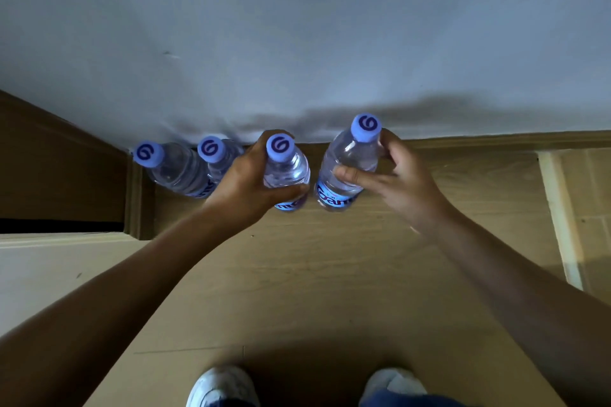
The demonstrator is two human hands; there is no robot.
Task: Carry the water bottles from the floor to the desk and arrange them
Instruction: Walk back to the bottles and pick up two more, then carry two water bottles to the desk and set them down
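Left hand [246,180] is wrapped round the third bottle [287,172]: fingers curled behind it, thumb across the front just above the label. Right hand [393,175] is at the fourth bottle [347,165], thumb laid on its front above the blue label, fingers curved round the back near the neck; grip looks loose, can't tell if it's fully closed.

All four bottles stand upright on the wooden floor [314,274] in a row along the wall edge, by the skirting board [496,139]. The first bottle [172,165] sits in the left corner next to the door frame [135,195], second bottle [216,155] just beside it and partly hidden by the left hand. Small gap between third and fourth. All have clear bodies and light blue caps with a swirl mark.

White shoes [221,387] at the bottom edge, well back from the row.
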